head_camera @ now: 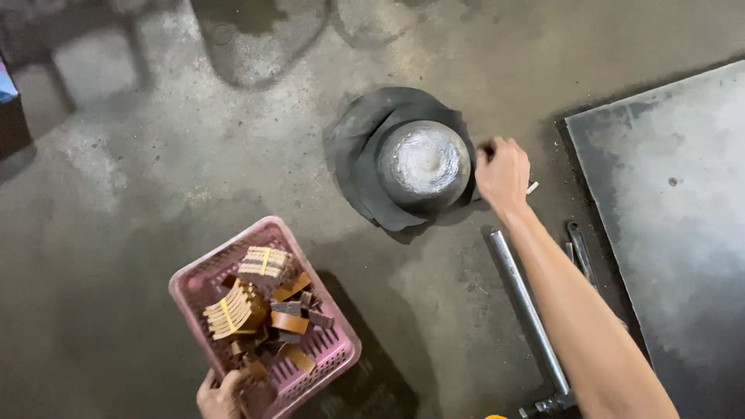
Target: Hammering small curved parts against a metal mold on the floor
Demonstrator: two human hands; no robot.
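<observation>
Workshop, stained concrete floor [155, 194], steel plate [667, 194], metal bar [528, 310]

No labels, signs or screens in sight. Nearest to packaging: pink perforated plastic basket [326, 353] on floor, lower left, carrying banded bundles of brown pieces [233, 310].

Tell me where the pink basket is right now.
The pink basket sits on the concrete floor at the lower left of the head view, held at its near edge by the left hand, below-left of the metal dome.
</observation>
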